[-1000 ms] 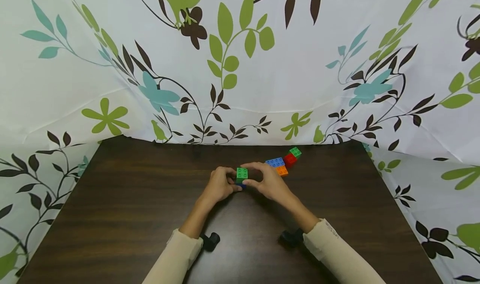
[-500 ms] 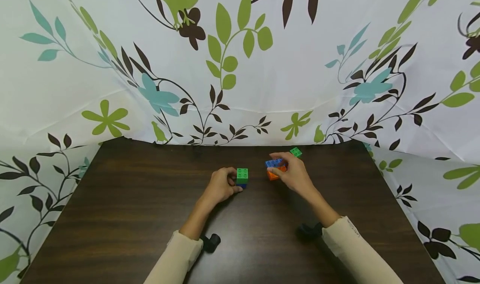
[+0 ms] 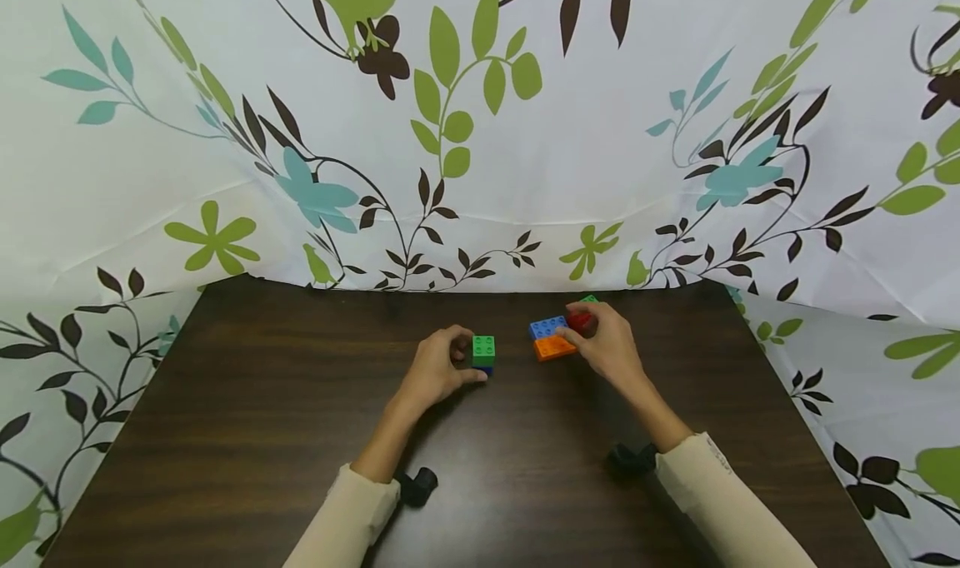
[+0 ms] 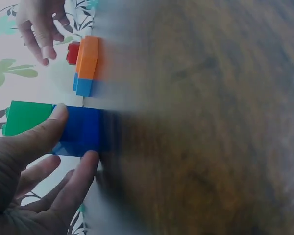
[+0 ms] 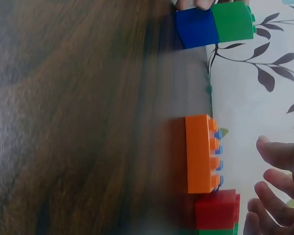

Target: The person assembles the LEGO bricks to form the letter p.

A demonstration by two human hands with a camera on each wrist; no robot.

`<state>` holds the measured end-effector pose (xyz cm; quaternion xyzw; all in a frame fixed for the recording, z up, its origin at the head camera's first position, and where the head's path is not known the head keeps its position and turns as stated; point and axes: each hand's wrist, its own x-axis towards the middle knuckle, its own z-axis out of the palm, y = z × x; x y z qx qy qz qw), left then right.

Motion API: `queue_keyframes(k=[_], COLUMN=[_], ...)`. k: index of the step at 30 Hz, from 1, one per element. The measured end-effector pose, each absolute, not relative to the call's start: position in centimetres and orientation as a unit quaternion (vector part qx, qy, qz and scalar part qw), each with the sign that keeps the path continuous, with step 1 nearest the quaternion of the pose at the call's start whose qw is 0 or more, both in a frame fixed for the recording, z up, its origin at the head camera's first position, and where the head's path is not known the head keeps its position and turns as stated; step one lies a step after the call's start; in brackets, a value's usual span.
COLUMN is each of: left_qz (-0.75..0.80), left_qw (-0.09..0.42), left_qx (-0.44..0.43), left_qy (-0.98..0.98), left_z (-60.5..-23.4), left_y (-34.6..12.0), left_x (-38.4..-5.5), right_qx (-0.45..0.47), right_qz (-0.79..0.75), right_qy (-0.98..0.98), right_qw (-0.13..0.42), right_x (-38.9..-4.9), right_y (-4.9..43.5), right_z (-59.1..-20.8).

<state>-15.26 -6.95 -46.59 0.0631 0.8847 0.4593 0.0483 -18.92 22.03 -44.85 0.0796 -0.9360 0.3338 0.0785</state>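
A green brick (image 3: 483, 348) sits on a dark blue brick (image 4: 81, 128) in an upright stack on the table. My left hand (image 3: 435, 366) is at the stack's left side, thumb and a fingertip at the dark blue brick in the left wrist view. My right hand (image 3: 609, 347) hovers with spread, relaxed fingers over a loose group and holds nothing. In that group are a lighter blue brick (image 3: 547, 327), an orange brick (image 5: 198, 154), a red brick (image 5: 215, 210) and another green brick (image 3: 589, 299), partly hidden by the right hand.
The dark wooden table (image 3: 262, 401) ends at a white cloth (image 3: 480, 243) printed with leaves, which hangs behind it. Black camera mounts (image 3: 417, 486) show at both wrists. The stack stands left of the loose bricks.
My right hand has let go of the green brick on the stack and moved right, over the blue and orange bricks, then toward the red one. My left hand stays beside the stack.
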Motion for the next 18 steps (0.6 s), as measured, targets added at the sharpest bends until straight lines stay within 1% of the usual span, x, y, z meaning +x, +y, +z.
queue_keyframes(k=[11,18], left_qz=[0.495,0.490], left_qw=[0.023,0.024], left_qx=[0.090,0.093], left_qy=[0.864,0.866], left_z=[-46.2,-46.2], left_y=[-7.1,-7.1], left_x=[-15.7,-15.7], right_qx=[0.038,0.017], right_qz=[0.316,0.305], right_qy=[-0.944,-0.948], right_qw=[0.091,0.088], right_x=[-19.7,-20.0], right_y=[23.6,24.1], right_z=[-45.7,-46.1])
